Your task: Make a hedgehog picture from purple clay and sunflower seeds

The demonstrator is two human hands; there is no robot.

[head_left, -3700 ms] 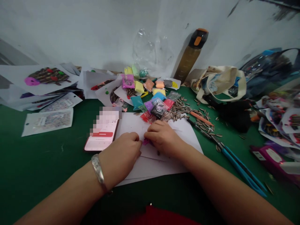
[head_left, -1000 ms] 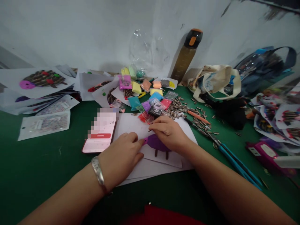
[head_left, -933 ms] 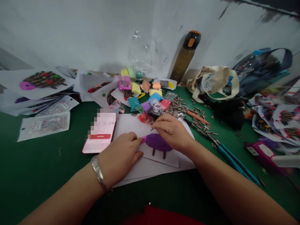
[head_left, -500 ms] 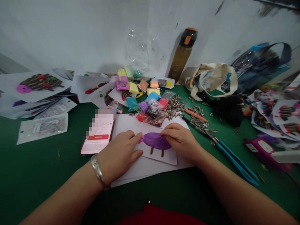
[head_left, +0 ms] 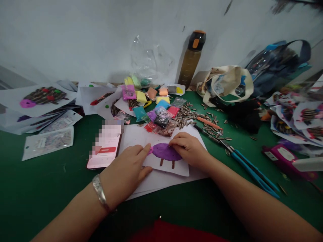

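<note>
Left hand (head_left: pixel 124 174) is held open, fingers spread, beside a purple clay shape (head_left: pixel 165 152); right hand (head_left: pixel 188 150) is laid on it, fingers curved, not grasping; phone (head_left: pixel 104 144) screen is blurred.

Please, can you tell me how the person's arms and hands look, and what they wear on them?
Both forearms are bare, with no sleeves or gloves. The left hand has a wide, silver-coloured metal bangle on its wrist; the right hand has nothing on its wrist.
</note>
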